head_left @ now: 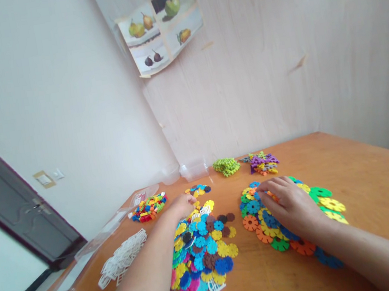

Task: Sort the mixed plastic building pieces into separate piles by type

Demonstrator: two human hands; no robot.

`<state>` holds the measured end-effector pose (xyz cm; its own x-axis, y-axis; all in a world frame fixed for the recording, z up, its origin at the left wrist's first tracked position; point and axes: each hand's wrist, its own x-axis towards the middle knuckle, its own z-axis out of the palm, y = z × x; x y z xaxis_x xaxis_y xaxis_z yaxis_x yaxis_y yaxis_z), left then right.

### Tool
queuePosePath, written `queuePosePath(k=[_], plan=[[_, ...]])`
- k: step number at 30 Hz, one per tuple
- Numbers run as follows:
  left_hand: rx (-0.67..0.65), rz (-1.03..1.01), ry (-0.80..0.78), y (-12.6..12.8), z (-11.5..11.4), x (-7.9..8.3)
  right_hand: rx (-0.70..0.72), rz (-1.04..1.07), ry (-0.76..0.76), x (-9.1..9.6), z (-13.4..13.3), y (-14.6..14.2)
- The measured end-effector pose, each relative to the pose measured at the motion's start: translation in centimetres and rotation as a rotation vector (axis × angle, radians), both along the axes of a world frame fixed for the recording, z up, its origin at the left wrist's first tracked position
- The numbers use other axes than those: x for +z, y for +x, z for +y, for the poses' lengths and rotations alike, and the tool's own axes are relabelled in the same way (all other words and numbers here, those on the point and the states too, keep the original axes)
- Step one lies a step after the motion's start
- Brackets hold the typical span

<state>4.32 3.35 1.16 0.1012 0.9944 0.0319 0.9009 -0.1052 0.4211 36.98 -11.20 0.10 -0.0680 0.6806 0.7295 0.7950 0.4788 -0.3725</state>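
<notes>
My left hand [185, 207] reaches to the far end of a pile of small notched plastic discs [210, 246] in yellow, blue, brown and pink. Its fingers are bent together close to some yellow discs; whatever they may hold is hidden. Two white fence-like pieces [217, 286] lie among these discs, one at the near edge and one near the hand. Over a second pile, of larger flower-shaped discs [263, 233] in orange, green, blue and yellow, rests my right hand [289, 202]. Its thumb stands apart from the bent fingers, with discs showing between them.
White lattice pieces [123, 257] lie left of my left forearm. Farther back are colourful small blocks [149, 208], a few separate discs [197, 190], green interlocking pieces [226, 166] and purple ones [263, 160]. Clear plastic containers [194, 170] stand against the wall.
</notes>
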Motion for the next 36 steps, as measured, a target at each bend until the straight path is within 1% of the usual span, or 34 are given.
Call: queuePosePath(k=[3,8,13,18,21,25,27,29,31,36], plan=[[0.001,0.015,-0.007,0.0,0.8,-0.4,0.0,0.004,-0.018,0.0,0.0,0.0],[0.043,0.026,-0.05,0.4,1.9,-0.7,-0.003,0.003,-0.024,0.1,-0.2,0.0],[0.085,-0.016,-0.113,1.0,2.1,-0.4,0.0,0.012,-0.027,0.1,-0.2,0.0],[0.108,-0.128,-0.151,1.4,2.0,0.0,0.019,0.019,-0.027,0.2,-0.3,0.0],[0.143,-0.234,-0.1,1.5,2.5,0.4,0.021,0.014,-0.03,0.2,-0.4,0.0],[0.235,-0.421,0.06,1.5,3.7,0.9,0.028,-0.005,-0.028,0.3,-0.6,-0.1],[0.284,-0.497,0.129,1.2,3.9,1.1,0.028,-0.015,-0.021,0.4,-0.7,-0.1],[0.306,-0.558,0.176,0.6,3.5,1.3,0.028,-0.022,-0.013,0.4,-0.7,-0.1],[0.307,-0.606,0.204,-0.3,2.4,1.5,0.031,-0.028,-0.005,0.4,-0.7,0.0],[0.31,-0.795,0.22,-3.9,-1.6,1.7,0.037,-0.066,0.018,0.0,-0.5,0.3]])
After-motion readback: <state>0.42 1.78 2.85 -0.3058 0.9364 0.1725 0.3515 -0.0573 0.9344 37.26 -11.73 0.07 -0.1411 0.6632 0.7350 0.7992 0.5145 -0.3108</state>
